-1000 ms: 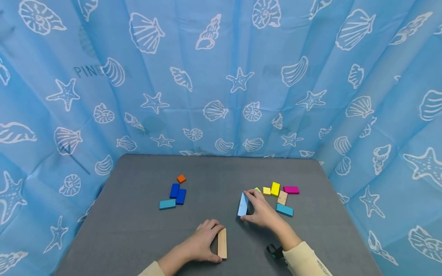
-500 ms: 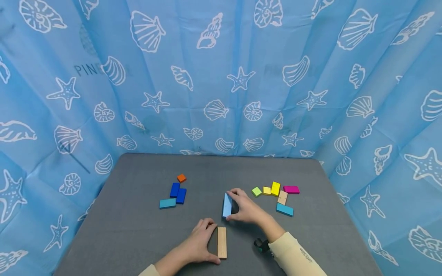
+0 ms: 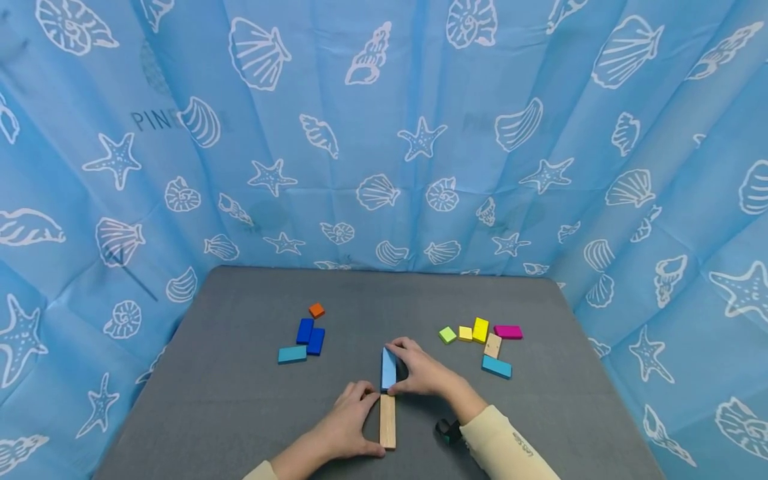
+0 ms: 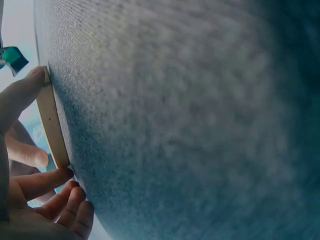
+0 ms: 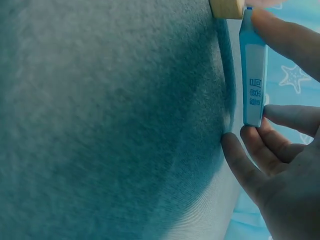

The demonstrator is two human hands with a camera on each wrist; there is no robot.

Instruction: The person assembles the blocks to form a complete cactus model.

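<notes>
A natural wood block (image 3: 387, 422) lies lengthwise on the grey table. My left hand (image 3: 348, 423) spans it from the left, and in the left wrist view thumb and index finger pinch the wood block (image 4: 53, 125) at its two ends. Just beyond its far end is a light blue block (image 3: 389, 369), roughly in line with it. My right hand (image 3: 423, 372) holds this block by its ends between thumb and fingers. Seen from the right wrist, the light blue block (image 5: 254, 75) has printed characters on its side, and the wood block's end (image 5: 227, 9) is close to it.
To the left lie an orange block (image 3: 317, 310), two dark blue blocks (image 3: 305, 331) and a teal block (image 3: 292, 355). At the right are a green block (image 3: 447, 335), two yellow blocks (image 3: 481, 330), a magenta block (image 3: 509, 332), another wood block (image 3: 493, 345) and a teal-blue block (image 3: 497, 367).
My right hand has carried the light blue block leftward, then slightly nearer, to the wood block's far end. My left hand has stayed around the wood block with little movement.
</notes>
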